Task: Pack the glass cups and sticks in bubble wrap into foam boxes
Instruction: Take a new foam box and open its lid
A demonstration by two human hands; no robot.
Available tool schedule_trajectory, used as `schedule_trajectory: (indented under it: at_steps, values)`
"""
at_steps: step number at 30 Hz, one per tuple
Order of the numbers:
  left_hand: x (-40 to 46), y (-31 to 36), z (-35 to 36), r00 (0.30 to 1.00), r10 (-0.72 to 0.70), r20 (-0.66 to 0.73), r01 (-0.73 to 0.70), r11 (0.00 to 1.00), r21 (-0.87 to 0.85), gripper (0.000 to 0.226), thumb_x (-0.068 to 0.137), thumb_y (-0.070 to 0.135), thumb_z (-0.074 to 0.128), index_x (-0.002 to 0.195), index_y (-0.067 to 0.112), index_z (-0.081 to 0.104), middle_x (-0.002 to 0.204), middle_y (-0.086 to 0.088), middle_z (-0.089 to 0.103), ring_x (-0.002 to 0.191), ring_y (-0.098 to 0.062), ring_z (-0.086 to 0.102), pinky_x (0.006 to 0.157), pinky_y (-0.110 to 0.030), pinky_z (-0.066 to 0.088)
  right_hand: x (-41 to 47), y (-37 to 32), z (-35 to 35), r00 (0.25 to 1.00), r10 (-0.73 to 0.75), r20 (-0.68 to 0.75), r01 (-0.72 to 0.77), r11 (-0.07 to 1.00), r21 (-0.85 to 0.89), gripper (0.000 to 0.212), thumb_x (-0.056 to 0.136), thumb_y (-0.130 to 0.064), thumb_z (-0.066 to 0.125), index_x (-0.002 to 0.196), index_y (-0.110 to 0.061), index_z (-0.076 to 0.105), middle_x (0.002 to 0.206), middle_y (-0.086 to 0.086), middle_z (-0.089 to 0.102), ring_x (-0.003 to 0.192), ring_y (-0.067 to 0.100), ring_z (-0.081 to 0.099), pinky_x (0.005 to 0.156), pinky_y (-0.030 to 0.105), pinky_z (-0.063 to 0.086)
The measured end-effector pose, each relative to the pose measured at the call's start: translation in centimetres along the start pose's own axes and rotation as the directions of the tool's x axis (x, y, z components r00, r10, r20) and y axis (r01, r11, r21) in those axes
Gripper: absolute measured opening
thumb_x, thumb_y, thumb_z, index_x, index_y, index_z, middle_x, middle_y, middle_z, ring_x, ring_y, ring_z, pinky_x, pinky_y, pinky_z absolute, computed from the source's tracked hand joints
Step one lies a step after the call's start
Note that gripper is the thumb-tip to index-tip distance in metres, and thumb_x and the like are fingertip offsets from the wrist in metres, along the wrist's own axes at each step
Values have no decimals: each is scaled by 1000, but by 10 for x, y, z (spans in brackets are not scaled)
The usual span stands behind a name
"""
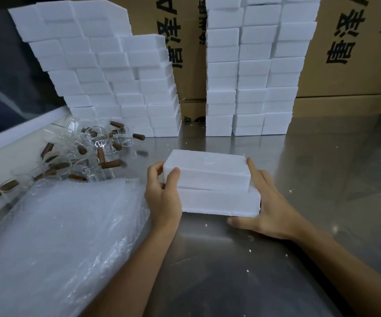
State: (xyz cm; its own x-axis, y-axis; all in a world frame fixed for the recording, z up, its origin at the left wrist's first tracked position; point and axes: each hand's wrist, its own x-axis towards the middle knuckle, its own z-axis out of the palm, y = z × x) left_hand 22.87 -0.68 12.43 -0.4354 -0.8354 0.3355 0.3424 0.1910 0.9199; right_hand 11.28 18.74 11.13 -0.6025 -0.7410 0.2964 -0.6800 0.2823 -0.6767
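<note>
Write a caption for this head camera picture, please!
Two hands, left hand and right hand, grip a foam box beside bubble wrap.

A packing station in a warehouse or small factory stockroom.

A brushed stainless-steel worktable (322, 156), flecked with white foam crumbs, carries two tall stacks of identical white polystyrene foam boxes (251, 72) set against large brown corrugated cardboard cartons (354, 46) printed with bold black Chinese characters. A thick pile of clear bubble-wrap sheets (54, 243) lies at the near left, and beyond it a loose heap of small clear glass cups (98, 138) mixed with short brown sticks (110, 164), goods in bulk beside their packaging.
</note>
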Motion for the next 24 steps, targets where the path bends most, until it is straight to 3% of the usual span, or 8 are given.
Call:
schedule_trajectory:
  at_steps: [4,6,9,11,13,17,21,24]
  values:
    - [6,1,-5,979,-140,150,160,978,-131,35,75,30,58,106,17,67,87,4,72,76,-8,68,58,-18,50,3,-6,-14,991,16,132,-50,965,257,119,57,-63,84,146,-64,6,143,-39,34,138,-2,36,111,30,39]
    - [8,2,-7,960,-182,211,211,970,-123,36,75,32,57,107,20,68,87,4,74,76,-8,69,57,-18,50,1,-10,-20,990,26,141,-69,948,311,98,68,-71,68,147,-63,11,138,-44,41,134,15,48,110,36,44]
    - [12,2,-12,928,-229,295,266,960,-90,43,73,31,57,114,22,67,98,3,75,85,-12,71,62,-20,53,16,-14,-17,986,127,112,-164,881,444,53,91,-77,35,140,-58,36,150,2,47,140,36,38,114,51,35]
    - [13,4,-14,903,-238,358,279,958,-66,51,72,27,56,122,19,64,109,2,74,96,-15,70,71,-24,53,18,-12,-18,984,144,109,-176,896,407,38,103,-54,25,126,-39,50,144,20,49,140,42,35,114,41,33]
    - [14,5,-15,886,-242,395,282,958,-47,55,71,24,56,126,16,61,112,5,74,98,-13,70,73,-23,53,20,-8,-20,984,162,69,-176,912,370,29,109,-36,30,132,-29,47,139,7,54,135,29,47,102,33,39]
    - [17,6,-19,838,-326,437,357,934,13,53,75,28,56,127,20,61,116,1,72,102,-25,68,84,-40,47,13,-11,-19,978,171,117,-204,895,398,73,86,-68,53,150,-48,24,147,-22,47,134,10,48,114,45,36]
    - [17,6,-14,856,-407,319,373,913,164,26,91,27,58,115,22,66,94,5,75,71,-14,67,61,-27,49,24,-12,-14,953,294,71,-303,918,255,84,83,-82,32,155,-47,9,144,-36,17,137,-2,25,121,35,18]
    - [14,2,-8,913,-363,188,283,893,350,16,92,36,63,98,23,66,93,5,72,90,-18,68,83,-37,55,24,-9,-7,933,356,-60,-333,912,239,63,96,-70,23,146,-38,45,143,-27,42,133,3,42,116,33,29]
